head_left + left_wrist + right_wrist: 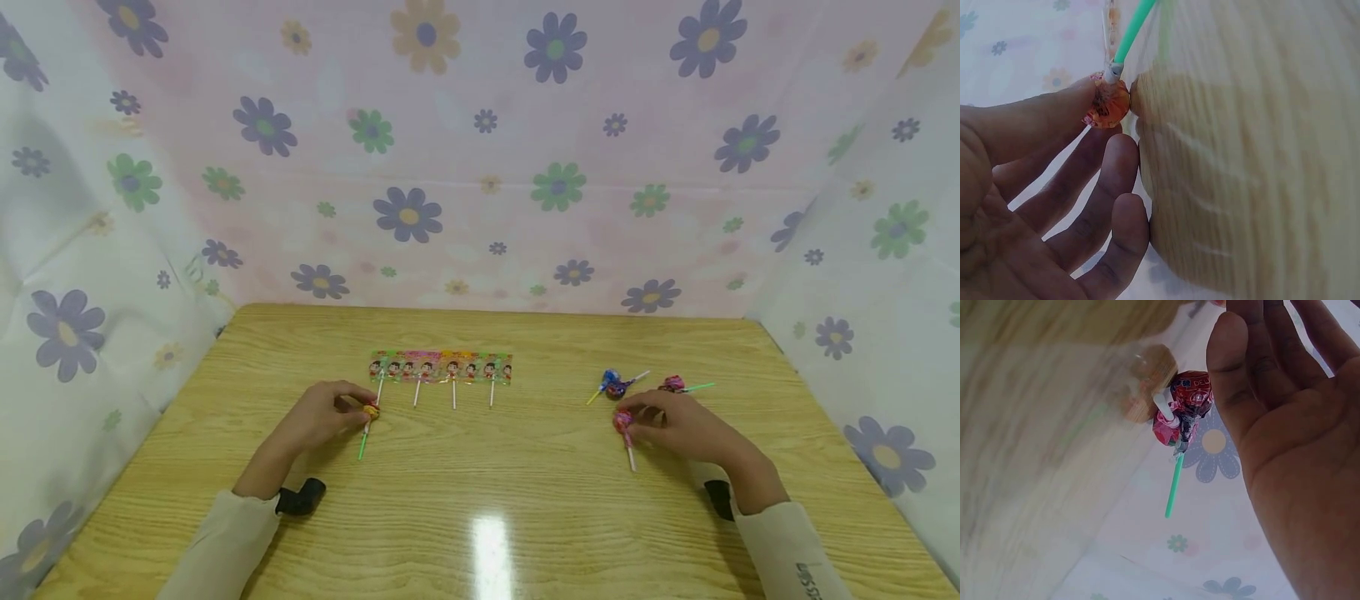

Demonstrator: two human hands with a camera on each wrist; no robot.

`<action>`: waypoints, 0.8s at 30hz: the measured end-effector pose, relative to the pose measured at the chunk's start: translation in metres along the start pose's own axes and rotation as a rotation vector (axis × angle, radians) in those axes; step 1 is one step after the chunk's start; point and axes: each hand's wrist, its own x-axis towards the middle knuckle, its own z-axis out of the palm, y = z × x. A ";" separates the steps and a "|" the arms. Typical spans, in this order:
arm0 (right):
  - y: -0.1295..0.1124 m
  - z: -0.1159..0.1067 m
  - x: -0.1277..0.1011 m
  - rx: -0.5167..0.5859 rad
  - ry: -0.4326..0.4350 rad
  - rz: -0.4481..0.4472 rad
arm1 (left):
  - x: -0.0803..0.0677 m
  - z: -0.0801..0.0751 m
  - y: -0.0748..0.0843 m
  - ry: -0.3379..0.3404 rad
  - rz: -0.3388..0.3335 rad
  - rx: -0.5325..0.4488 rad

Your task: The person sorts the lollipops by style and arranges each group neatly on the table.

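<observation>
Just in front of the left end of the cartoon-printed packet strip (441, 367), an orange-wrapped lollipop (371, 411) is pinched between the thumb and fingertips of the left hand (315, 419), its green stick pointing toward the person. To the right of the strip and slightly nearer the person, the right hand (693, 427) pinches a pink-wrapped lollipop (622, 421) with a pale stick. Four white sticks (453, 395) project from the strip toward the person. Farther right of the strip, just beyond the right hand, lie a blue-wrapped lollipop (609, 379), a dark-wrapped lollipop (616, 390) and a red-wrapped lollipop (674, 384) with a green stick. Beneath the strip extends a wood-grain table (420, 517); behind it hangs a flower-printed cloth (450, 167).
</observation>
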 end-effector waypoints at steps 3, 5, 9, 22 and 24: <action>0.000 0.000 0.001 -0.001 -0.001 0.003 | 0.000 0.000 0.001 0.003 0.001 0.012; 0.000 0.000 0.001 -0.005 0.001 0.009 | 0.000 0.000 0.001 0.005 0.002 0.015; -0.002 0.001 0.002 -0.007 0.009 0.015 | 0.000 0.001 0.000 0.003 0.001 0.009; -0.010 0.007 0.003 0.028 0.055 -0.009 | 0.000 0.002 0.001 0.001 -0.011 0.009; -0.014 0.007 0.004 0.036 0.060 -0.010 | -0.001 0.001 0.001 0.004 -0.001 0.010</action>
